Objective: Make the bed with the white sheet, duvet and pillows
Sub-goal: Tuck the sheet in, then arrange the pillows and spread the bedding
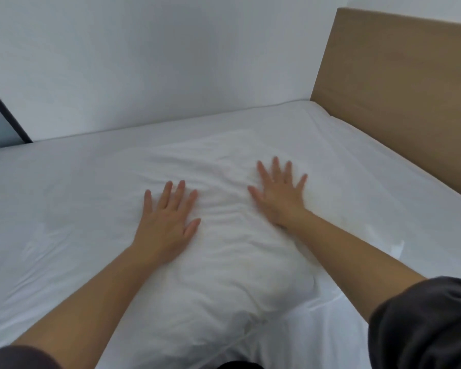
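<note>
Pressing flat with spread fingers, the left hand (pixel 165 217) and right hand (pixel 278 193) are laid on the pillow (pixel 224 235), probably so it is smoothed.

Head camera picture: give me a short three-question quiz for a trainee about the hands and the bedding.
1. True or false: the left hand and the right hand both have straight, spread fingers and grip nothing.
2. Multiple choice: the wooden headboard stands on the person's A) left, B) right, C) near side.
3. Short answer: what does the right hand rest on?
Key: 1 true; 2 B; 3 the white pillow, which lies on the sheet.
</note>
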`<state>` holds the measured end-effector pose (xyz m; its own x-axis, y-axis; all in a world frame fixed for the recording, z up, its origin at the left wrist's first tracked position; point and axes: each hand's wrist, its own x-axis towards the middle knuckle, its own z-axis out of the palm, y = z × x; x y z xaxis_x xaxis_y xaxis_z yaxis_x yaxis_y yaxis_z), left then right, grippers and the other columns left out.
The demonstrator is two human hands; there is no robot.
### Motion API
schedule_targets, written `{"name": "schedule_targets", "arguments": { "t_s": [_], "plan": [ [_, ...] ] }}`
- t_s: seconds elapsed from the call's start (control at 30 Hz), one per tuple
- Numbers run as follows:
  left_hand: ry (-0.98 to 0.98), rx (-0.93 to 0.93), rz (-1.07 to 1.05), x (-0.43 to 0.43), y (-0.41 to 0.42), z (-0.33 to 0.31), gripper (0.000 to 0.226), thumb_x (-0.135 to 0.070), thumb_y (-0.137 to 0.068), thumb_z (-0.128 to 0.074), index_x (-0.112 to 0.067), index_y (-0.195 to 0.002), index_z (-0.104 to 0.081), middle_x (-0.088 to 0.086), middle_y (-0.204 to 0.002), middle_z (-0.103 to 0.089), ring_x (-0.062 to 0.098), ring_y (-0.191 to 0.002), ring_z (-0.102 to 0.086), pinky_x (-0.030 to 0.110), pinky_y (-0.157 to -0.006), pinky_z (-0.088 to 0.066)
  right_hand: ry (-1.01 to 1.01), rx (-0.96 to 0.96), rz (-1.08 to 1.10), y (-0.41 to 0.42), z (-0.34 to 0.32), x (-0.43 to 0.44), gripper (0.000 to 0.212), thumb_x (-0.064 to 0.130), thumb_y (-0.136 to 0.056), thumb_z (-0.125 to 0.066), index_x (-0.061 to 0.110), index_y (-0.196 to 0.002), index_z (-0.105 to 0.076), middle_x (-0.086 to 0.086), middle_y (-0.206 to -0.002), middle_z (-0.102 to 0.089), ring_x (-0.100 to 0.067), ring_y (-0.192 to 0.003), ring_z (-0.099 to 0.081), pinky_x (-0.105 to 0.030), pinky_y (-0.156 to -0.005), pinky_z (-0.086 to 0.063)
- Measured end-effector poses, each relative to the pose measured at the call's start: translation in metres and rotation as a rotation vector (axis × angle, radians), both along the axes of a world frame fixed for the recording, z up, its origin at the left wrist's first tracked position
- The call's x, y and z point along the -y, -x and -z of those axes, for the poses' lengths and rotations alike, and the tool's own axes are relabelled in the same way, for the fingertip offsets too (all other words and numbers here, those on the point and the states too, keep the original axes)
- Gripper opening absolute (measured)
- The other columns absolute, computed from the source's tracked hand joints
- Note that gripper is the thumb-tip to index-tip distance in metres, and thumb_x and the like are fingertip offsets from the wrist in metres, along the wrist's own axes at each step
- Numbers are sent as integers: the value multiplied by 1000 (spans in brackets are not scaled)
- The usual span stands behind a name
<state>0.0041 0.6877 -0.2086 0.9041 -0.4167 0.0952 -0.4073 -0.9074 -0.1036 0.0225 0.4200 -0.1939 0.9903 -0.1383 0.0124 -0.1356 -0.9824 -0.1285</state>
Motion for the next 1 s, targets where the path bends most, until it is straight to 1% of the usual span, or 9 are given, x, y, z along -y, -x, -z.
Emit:
{"name": "schedule_targets", "arguments": {
  "t_s": [0.07, 0.13, 0.27, 0.33, 0.4, 0.53, 0.73, 0.9, 1.0],
  "plan": [
    [-30, -2, 40, 2, -19, -1, 74, -57, -86, 2, -32, -154, -13, -4, -163, -7, 23, -150, -3, 59, -116, -4, 57, 44, -231, -21, -9, -40, 62, 59, -99, -21, 40, -154, 1, 4, -163, 14, -30, -149, 16, -66, -112, 9],
    [-62, -30, -118, -14, -38, 5, 69, -59, -90, 2, -36, -154, -6, -6, -163, 0, 21, -150, 1, 56, -116, -2, 142, -16, -373, -36, 2, -58, 59, 59, -100, -19, 43, -154, -2, 8, -164, 9, -27, -150, 13, -66, -113, 9],
    [122, -130, -800, -106, -52, 21, 67, -61, -96, -15, -31, -155, -5, 7, -163, 3, 34, -148, 1, 61, -115, -1, 198, -60, -38, -48, 37, -21, 62, 61, -98, -12, 38, -155, 0, 5, -164, 9, -28, -150, 11, -64, -113, 12],
    [232, -151, -985, -126, -52, 14, 69, -57, -97, -19, -23, -155, -6, 14, -162, 3, 41, -147, 0, 65, -113, 0, 181, -79, 121, -53, 37, -18, 63, 59, -99, -11, 35, -155, 1, 0, -164, 10, -34, -149, 12, -68, -111, 12],
    [268, -66, -864, -104, -60, 7, 67, -48, -99, -23, -17, -155, -6, 16, -161, 4, 39, -147, 2, 64, -114, -1, 85, -26, 106, -66, 29, -49, 61, 54, -100, -16, 33, -156, 1, -5, -164, 11, -38, -148, 13, -70, -110, 10],
    [188, -31, -258, -38, -68, 14, 60, -50, -98, -14, -31, -154, -11, 1, -163, -3, 23, -150, -3, 57, -115, -4, 10, 20, -374, -76, 26, -111, 56, 49, -102, -23, 40, -154, -4, 6, -164, 6, -26, -151, 9, -65, -114, 7],
    [227, -187, -724, -124, -86, 20, 67, -58, -97, -18, -28, -155, -5, 2, -163, 6, 25, -149, 6, 61, -115, 1, 231, -150, -32, -102, 27, -30, 65, 65, -97, -12, 39, -155, 0, 4, -164, 9, -31, -149, 13, -68, -111, 11],
    [266, -76, -461, -84, -125, -8, 63, -58, -98, -18, -33, -154, -7, 0, -163, 1, 22, -150, 6, 59, -115, 4, 181, 2, -297, -146, 5, -88, 63, 67, -95, -12, 45, -153, 2, 8, -164, 10, -30, -149, 16, -69, -110, 12],
    [206, -125, -513, -86, -138, 16, 68, -69, -92, -11, -39, -153, -4, -2, -163, 4, 25, -149, 8, 63, -114, 6, 228, -22, -220, -160, 33, -71, 66, 71, -93, -7, 46, -152, 4, 7, -164, 11, -34, -148, 16, -72, -107, 14]
  ]
}}
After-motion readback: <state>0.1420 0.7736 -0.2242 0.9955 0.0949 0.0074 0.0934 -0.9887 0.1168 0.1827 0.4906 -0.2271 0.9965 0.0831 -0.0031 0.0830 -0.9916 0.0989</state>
